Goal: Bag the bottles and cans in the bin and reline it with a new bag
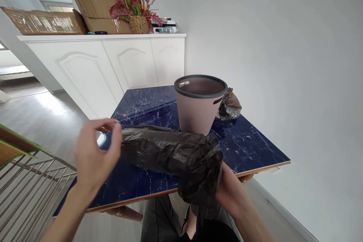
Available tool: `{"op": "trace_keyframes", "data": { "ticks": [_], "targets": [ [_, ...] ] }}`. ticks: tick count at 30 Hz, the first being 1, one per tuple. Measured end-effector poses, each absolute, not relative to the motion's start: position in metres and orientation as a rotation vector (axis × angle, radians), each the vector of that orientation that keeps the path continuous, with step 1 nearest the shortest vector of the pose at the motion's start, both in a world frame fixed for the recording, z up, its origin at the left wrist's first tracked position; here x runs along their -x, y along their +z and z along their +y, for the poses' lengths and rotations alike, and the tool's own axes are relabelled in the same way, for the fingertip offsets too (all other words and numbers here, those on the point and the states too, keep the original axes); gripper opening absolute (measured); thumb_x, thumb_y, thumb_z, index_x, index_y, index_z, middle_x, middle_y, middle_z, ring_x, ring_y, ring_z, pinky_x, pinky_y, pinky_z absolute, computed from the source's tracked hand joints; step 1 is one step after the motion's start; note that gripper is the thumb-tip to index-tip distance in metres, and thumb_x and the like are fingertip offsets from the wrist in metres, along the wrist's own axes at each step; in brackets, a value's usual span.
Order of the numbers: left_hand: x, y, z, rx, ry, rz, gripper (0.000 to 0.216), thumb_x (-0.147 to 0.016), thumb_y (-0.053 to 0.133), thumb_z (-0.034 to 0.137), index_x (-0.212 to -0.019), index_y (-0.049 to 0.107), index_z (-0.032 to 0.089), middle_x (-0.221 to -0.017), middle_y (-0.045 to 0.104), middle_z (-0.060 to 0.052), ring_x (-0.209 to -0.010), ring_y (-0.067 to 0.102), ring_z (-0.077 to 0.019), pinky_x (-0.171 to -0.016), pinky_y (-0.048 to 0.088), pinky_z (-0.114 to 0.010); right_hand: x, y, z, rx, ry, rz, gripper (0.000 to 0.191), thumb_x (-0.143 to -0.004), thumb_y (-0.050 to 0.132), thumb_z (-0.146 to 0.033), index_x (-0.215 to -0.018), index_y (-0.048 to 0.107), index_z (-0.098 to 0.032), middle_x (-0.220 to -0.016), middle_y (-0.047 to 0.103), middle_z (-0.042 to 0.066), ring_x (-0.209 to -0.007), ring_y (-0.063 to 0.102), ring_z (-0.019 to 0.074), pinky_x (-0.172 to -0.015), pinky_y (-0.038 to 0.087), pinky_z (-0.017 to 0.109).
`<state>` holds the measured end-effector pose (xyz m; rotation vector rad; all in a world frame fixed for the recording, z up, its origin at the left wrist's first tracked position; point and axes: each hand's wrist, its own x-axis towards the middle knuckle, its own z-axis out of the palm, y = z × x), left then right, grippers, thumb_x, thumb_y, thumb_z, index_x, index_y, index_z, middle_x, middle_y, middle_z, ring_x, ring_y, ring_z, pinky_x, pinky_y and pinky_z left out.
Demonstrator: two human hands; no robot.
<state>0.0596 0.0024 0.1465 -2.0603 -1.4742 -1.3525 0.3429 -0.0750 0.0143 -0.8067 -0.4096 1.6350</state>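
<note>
A black plastic trash bag (159, 151) stretches sideways in front of me, long and creased, with its right end bunched up. My left hand (98, 147) is at the bag's left end, thumb and index finger closed in a pinch on it. At the bunched end, my right hand (231, 191) grips the bag; the plastic hides most of its fingers. Just behind the bag stands a pinkish trash can (195, 115), upright, with a dark rim and cut-out handles.
The blue marbled table (249, 141) carries the can and a tied dark bag (230, 106) behind it. A metal rack (36, 189) stands at the left. Beyond, a white cabinet (136, 62) holds cardboard boxes (99, 5), a flower basket (138, 24) and a bottle (170, 30).
</note>
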Motion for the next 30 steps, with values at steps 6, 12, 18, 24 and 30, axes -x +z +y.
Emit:
{"op": "trace_keyframes", "data": {
  "ticks": [6, 12, 18, 24, 30],
  "targets": [
    [-0.124, 0.107, -0.052, 2.981, -0.888, -1.395, 0.024, -0.103, 0.064, 0.046, -0.104, 0.069, 0.023, -0.09, 0.071, -0.001, -0.083, 0.067, -0.0201, -0.076, 0.05, -0.031, -0.334, 0.016, -0.075, 0.767, 1.7, -0.378, 0.033, -0.085, 0.081, -0.054, -0.094, 0.082, -0.023, -0.103, 0.085, 0.007, -0.116, 0.075, 0.032, -0.099, 0.06, 0.047],
    [-0.138, 0.091, -0.055, 3.211, -0.623, -1.832, 0.037, -0.101, 0.062, 0.049, -0.077, 0.06, 0.022, -0.078, 0.068, -0.001, -0.074, 0.065, -0.0198, -0.064, 0.041, -0.029, -0.335, 0.019, -0.077, 0.713, 1.72, -0.325, 0.031, -0.081, 0.086, -0.05, -0.097, 0.083, -0.023, -0.106, 0.085, 0.006, -0.119, 0.074, 0.0323, -0.102, 0.059, 0.047],
    [-0.115, 0.112, -0.051, 3.176, -1.039, -1.998, 0.045, -0.101, 0.058, 0.056, -0.073, 0.056, 0.022, -0.073, 0.058, 0.001, -0.069, 0.054, -0.0162, -0.064, 0.041, -0.026, -0.349, 0.009, -0.077, 0.711, 1.612, -0.292, 0.038, -0.081, 0.088, -0.053, -0.11, 0.084, -0.027, -0.114, 0.084, 0.005, -0.119, 0.074, 0.0311, -0.105, 0.057, 0.047],
    [-0.08, 0.118, -0.047, 2.667, -1.834, -2.198, 0.049, -0.097, 0.066, 0.062, -0.072, 0.053, 0.022, -0.073, 0.05, 0.003, -0.07, 0.047, -0.0152, -0.065, 0.044, -0.023, -0.363, -0.007, -0.081, 0.672, 1.501, -0.314, 0.034, -0.084, 0.088, -0.05, -0.111, 0.083, -0.031, -0.122, 0.082, 0.004, -0.115, 0.074, 0.0264, -0.104, 0.057, 0.044],
    [-0.066, 0.126, -0.049, 2.187, -2.407, -2.263, 0.047, -0.093, 0.071, 0.065, -0.079, 0.058, 0.022, -0.07, 0.058, 0.002, -0.066, 0.056, -0.016, -0.064, 0.049, -0.025, -0.374, -0.007, -0.099, 0.921, 1.534, -0.607, 0.044, -0.087, 0.085, -0.057, -0.113, 0.082, -0.022, -0.113, 0.082, 0.012, -0.104, 0.077, 0.0298, -0.099, 0.059, 0.047]
  ]
}}
